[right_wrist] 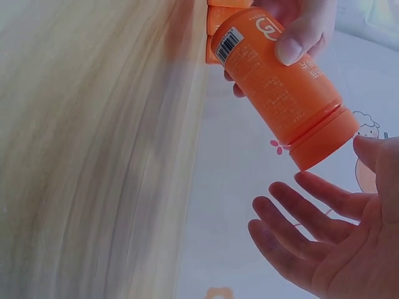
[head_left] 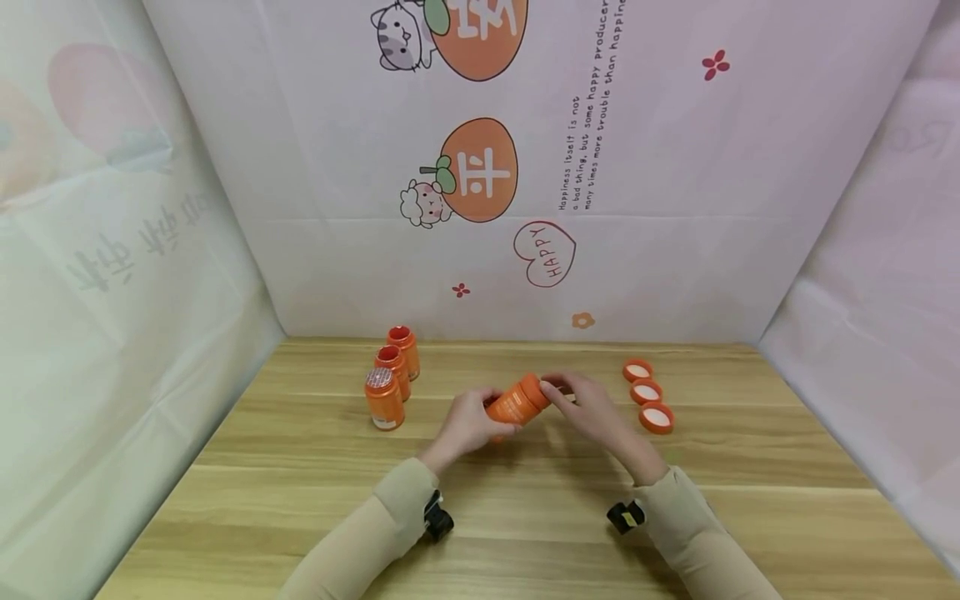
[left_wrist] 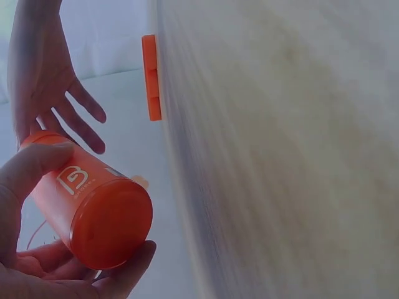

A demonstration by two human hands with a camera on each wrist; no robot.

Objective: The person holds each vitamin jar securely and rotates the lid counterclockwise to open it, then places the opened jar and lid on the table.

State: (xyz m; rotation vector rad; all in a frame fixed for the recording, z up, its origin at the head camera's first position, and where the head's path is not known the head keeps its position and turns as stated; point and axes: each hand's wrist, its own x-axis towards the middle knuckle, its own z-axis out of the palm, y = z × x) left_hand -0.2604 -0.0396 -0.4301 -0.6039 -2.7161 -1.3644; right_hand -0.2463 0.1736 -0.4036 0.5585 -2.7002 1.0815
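An orange bottle with a cap is tilted above the table, its capped end toward my right hand. My left hand grips the bottle's body, thumb on one side and fingers around the other. At the cap end, my right hand has its thumb and index fingertip at the cap's edge. Its other fingers are spread and hold nothing. In the left wrist view the bottle's base faces the camera, and the cap is mostly hidden.
Several orange bottles without caps stand in a row at the left, the front bottle showing a pale patterned top. At the right, orange caps lie white inside up in a row, among them the middle cap. A printed cloth wall rises behind the wooden table.
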